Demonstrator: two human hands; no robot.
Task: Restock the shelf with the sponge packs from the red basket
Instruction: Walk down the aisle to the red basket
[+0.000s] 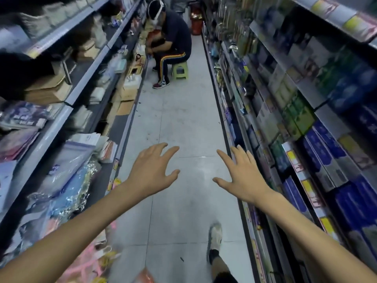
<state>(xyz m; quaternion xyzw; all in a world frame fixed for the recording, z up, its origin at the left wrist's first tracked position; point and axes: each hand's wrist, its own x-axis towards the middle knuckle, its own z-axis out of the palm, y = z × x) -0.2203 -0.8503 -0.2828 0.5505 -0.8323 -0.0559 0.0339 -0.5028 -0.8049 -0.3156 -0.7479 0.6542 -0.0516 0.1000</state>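
My left hand (152,170) and my right hand (241,174) are both stretched out in front of me over the grey tiled aisle floor (183,123), fingers spread and holding nothing. Neither hand touches a shelf or a product. No red basket and no sponge packs can be made out in this blurred view. An orange-red object (143,275) shows at the bottom edge; I cannot tell what it is. My foot in a pale shoe (215,235) is on the floor below my right arm.
Shelving (51,127) with bagged goods lines the left of the narrow aisle. Shelving (302,119) with boxed goods lines the right. A person (173,43) sits on a small green stool (179,70) farther down the aisle on the left, with a red cylinder (196,21) beyond.
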